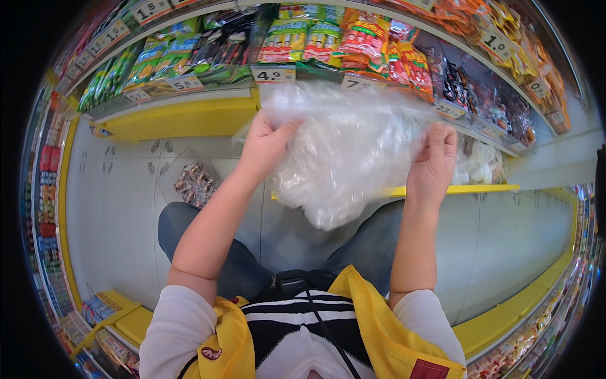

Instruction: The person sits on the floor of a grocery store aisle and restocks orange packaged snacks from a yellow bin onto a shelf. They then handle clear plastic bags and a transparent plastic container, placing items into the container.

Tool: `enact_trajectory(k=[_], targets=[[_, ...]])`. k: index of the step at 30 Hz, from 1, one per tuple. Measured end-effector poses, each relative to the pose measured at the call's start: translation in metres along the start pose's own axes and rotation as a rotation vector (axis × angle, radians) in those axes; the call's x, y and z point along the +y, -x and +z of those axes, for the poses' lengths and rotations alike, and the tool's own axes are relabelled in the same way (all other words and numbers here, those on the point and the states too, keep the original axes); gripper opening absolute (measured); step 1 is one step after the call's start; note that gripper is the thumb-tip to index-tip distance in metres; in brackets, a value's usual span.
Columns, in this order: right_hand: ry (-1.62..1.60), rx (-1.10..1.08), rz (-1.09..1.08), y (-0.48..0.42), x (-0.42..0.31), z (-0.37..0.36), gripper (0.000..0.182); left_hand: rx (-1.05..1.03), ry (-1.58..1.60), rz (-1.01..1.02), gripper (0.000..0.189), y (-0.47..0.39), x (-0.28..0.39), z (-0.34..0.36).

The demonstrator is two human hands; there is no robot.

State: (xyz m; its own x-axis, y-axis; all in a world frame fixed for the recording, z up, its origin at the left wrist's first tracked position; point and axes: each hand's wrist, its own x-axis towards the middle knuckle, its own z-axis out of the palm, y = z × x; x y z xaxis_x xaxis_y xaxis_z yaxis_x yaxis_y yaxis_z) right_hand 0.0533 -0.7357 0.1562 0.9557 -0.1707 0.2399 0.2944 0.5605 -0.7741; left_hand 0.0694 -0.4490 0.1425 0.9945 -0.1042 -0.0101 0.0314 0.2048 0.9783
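Observation:
A large clear plastic bag (pixel 345 156) hangs between my two hands, its upper edge blurred by motion. My left hand (pixel 267 139) pinches its left side near the top, thumb over the film. On the other side my right hand (pixel 435 151) grips the bag's right edge with curled fingers. Crumpled, shiny film bulges at the bottom, above my knees; whether anything lies inside the bag I cannot tell. Behind it stands a shelf of packaged snacks, including red and orange packets (pixel 362 40) and green-and-yellow packets (pixel 286 40).
A clear bin (pixel 182 161) with small wrapped pieces (pixel 195 182) rests on the tiled floor by my left knee. Yellow shelf bases (pixel 180 116) edge the aisle. Whitish plastic bags (pixel 480 163) sit under the right shelf. More stocked shelves (pixel 47 189) line the left side.

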Motion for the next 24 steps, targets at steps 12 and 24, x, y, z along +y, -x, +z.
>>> enact_trajectory(k=[12,24], targets=[[0.519,-0.236,0.302,0.028,0.077,0.055,0.061,0.577,0.117,0.135,0.018,0.055,0.006,-0.107],[0.201,-0.495,0.598,0.063,0.141,0.150,0.043,0.047,-0.529,-0.123,0.024,0.129,0.025,-0.220]])
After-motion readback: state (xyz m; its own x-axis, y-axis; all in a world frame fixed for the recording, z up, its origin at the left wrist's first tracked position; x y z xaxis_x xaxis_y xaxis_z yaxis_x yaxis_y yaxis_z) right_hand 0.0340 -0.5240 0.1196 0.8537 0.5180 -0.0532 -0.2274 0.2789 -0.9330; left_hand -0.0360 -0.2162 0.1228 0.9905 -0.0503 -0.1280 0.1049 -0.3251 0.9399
